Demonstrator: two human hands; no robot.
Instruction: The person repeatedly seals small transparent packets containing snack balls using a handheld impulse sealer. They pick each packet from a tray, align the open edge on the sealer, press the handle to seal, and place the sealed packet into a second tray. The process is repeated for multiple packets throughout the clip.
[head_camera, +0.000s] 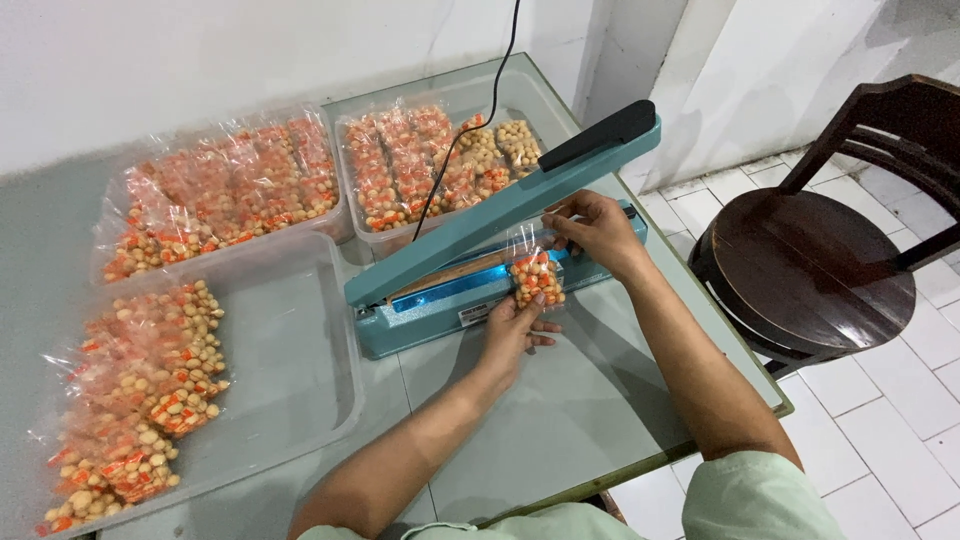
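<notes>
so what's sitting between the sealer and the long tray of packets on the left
In the head view, only bare grey tabletop separates the blue sealer from the clear tray.

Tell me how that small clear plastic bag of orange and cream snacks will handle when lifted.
The small clear plastic bag probably flops, since the left hand supports it underneath. Likely light. The loose snacks may shift, and the right hand pinches its top.

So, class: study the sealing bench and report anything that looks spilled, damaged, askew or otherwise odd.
Nothing stands out. The left hand and right hand hold one small snack bag at the open heat sealer, whose black cord trails over the filled tub. Packed bags sit inside all three tubs; nothing is spilled on the table.
</notes>
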